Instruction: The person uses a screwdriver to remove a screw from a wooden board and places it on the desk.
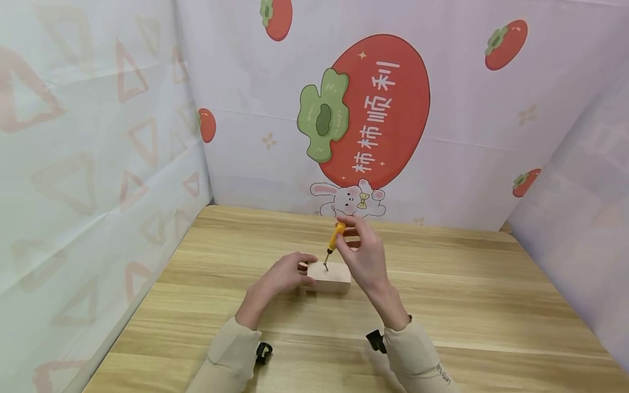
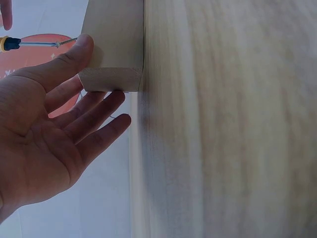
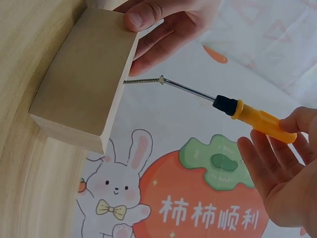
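Note:
A pale wooden block lies on the table, its left end gripped between the thumb and fingers of my left hand. From its top face a threaded screw stands out, tilted, with most of its shank exposed. The tip of a yellow-handled screwdriver meets the screw's head, roughly in line with it. My right hand holds the handle near its end with thumb and fingertips. In the left wrist view, the thumb lies along the block's near face and some fingers spread loosely below its end.
The wood-grain table extends around the block. A white backdrop printed with persimmons and a rabbit rises behind it, with a patterned side sheet at left. Dark wrist-camera pieces sit by both cuffs.

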### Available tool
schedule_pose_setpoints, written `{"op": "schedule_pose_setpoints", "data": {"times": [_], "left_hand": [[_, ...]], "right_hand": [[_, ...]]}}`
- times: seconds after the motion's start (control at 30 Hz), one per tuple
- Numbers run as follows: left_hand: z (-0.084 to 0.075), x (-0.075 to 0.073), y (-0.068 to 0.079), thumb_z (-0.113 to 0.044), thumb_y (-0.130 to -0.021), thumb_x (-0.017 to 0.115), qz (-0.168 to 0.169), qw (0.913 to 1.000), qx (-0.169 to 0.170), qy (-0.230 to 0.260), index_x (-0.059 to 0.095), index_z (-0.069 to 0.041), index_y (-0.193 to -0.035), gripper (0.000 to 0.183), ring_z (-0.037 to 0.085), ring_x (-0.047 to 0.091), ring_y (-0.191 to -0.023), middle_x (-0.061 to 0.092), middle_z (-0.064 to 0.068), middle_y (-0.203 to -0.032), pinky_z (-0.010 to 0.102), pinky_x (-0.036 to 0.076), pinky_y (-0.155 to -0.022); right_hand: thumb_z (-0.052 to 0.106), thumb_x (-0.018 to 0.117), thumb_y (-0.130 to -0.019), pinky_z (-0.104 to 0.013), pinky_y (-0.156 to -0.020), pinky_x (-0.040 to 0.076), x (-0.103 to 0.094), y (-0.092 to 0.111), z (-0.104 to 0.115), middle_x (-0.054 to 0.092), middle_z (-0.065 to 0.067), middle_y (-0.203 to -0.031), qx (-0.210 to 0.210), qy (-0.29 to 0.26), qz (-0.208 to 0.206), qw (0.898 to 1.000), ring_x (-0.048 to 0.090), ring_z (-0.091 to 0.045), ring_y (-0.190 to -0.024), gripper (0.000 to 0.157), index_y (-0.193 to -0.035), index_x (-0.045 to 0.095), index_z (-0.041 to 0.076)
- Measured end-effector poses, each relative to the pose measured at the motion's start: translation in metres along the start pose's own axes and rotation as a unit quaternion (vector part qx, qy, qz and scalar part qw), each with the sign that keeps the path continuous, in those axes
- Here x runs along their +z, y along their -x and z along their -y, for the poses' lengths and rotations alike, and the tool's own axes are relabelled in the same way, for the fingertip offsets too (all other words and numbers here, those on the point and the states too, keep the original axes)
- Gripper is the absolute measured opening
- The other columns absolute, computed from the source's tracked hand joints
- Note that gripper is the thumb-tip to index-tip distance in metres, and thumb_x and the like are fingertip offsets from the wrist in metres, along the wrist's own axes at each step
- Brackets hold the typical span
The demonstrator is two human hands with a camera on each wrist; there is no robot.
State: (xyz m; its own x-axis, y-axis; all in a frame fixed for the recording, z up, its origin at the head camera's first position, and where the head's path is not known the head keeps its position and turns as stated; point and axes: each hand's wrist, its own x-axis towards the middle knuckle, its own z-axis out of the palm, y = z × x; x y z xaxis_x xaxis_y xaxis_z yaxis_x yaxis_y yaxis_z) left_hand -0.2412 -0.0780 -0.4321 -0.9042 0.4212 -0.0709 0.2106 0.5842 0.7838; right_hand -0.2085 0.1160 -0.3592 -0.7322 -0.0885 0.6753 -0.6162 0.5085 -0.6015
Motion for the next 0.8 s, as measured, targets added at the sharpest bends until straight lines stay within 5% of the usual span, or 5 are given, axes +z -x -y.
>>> {"op": "schedule_pose_setpoints", "data": {"times": [0.8], "left_hand": [[0.001, 0.006, 0.001, -0.016, -0.085, 0.079, -0.006, 0.9997, 0.020, -0.014, 0.059, -0.004, -0.136, 0.056, 0.031, 0.064, -0.117, 0.060, 0.014, -0.136, 0.042, 0.055, -0.099]], "right_hand": [[-0.002, 0.070, -0.087, -0.038, -0.066, 0.063, -0.020, 0.005, -0.005, 0.068, -0.012, -0.107, -0.024, 0.007, -0.038, 0.999, 0.072, -0.027, -0.086, 0.027, -0.114, 0.067, 0.002]]}}
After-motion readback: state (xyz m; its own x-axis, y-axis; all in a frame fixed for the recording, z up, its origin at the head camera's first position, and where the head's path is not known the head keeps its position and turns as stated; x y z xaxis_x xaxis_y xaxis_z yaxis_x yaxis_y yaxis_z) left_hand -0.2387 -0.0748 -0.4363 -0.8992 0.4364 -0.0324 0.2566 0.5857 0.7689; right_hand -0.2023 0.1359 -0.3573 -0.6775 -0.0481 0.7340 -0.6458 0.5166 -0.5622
